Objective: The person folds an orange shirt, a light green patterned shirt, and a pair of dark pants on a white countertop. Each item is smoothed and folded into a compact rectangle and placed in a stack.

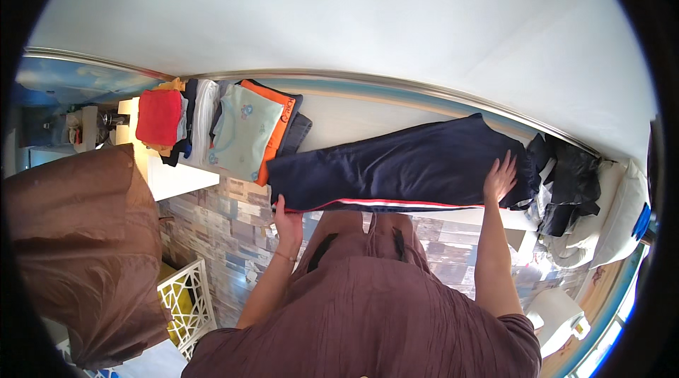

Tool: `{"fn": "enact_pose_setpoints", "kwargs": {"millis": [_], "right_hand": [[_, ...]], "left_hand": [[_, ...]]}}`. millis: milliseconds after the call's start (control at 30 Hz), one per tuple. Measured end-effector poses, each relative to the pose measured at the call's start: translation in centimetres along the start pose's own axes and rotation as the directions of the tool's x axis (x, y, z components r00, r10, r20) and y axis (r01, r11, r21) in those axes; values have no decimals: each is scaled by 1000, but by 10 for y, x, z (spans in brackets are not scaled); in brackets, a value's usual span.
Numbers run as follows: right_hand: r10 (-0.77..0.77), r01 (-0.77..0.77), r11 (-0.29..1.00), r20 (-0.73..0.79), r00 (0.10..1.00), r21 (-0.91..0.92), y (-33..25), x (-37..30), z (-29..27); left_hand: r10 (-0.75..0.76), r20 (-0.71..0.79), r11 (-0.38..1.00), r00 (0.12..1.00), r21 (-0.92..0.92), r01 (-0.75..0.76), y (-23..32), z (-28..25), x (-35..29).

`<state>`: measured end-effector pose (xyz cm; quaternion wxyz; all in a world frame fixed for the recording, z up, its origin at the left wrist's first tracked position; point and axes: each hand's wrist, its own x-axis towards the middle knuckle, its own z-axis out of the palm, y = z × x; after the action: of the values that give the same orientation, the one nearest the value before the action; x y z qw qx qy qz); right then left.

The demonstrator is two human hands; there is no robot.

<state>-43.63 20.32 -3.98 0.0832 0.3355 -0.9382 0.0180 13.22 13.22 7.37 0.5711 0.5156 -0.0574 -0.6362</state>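
Observation:
Dark navy trousers (396,162) with a red and white side stripe lie lengthwise before me, legs laid together. My left hand (287,219) grips the hem corner at their left end, the fingers partly hidden beneath the cloth. Near the waistband on the right, my right hand (500,178) rests flat on the fabric with its fingers spread. Just beyond the left end are a folded pale green top (247,130), an orange garment (285,120) and dark jeans (297,134).
More folded clothes, including a red one (159,116), sit at the far left. Crumpled black garments (574,173) and white pillows (622,215) are on the right. A brown cloth (85,229) hangs at the left above a white lattice basket (201,307). A pale wall (368,10) rises behind.

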Motion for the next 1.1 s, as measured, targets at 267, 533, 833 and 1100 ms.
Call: {"fn": "enact_pose_setpoints", "kwargs": {"millis": [267,533,833,1100], "right_hand": [[135,-134,991,50,990,-19,58,22,11],[-184,232,931,-187,965,280,0,-9,-33],[-713,645,684,125,690,342,-98,-32,-49],[-617,555,769,142,774,318,-73,-29,-43]], "left_hand": [[18,-38,1000,999,8,-17,-28,21,53],[582,486,33,652,786,-617,-58,51,39],[-66,797,-568,601,465,-679,-105,102,80],[233,639,-394,733,752,-529,-71,60,105]]}}
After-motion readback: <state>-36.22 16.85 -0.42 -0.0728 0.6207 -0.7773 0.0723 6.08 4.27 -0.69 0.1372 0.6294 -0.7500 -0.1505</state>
